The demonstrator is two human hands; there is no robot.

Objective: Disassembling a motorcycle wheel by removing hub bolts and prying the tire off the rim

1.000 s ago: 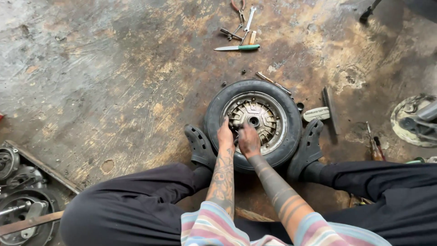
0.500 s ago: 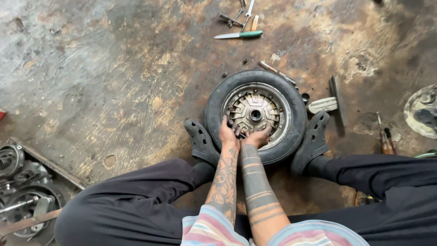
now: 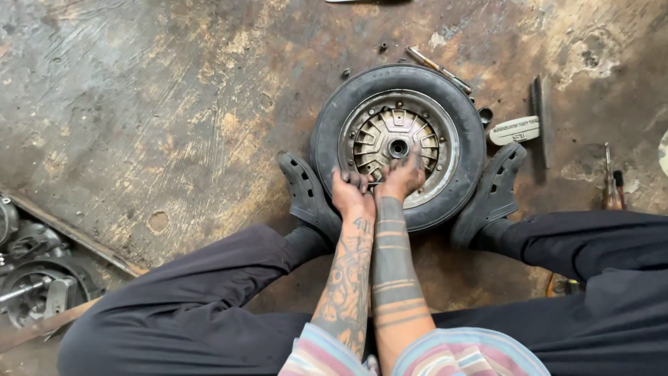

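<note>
Small wheel lies flat on the dirty floor, held between the person's two black shoes, L shoe and R shoe. Both hands are down on the near side of the metal hub.

Left hand: fingers curled tight, looks like they pinch a small thin metal bit that pokes out toward the other hand. Too small to tell what it is. Right hand: fingers bent and pressing on the hub just past the fingertips; can't tell if they hold anything. The two hands touch side by side.

Hub's middle hole is just beyond the R fingertips. Black tire rubber wraps all round, also under the wrists.

Other stuff: long thin tool past the tire, far from the fingers. White flat piece and dark flat bar off to the R. Wheel parts way off to the L.

What could go wrong, I think: the tiny bit may slip out of greasy fingers and drop in the hub slots, hard to find. Fingers could get nipped or cut on the hub's sharp edges if a hand slips. Wheel could scoot if the shoes let go.
</note>
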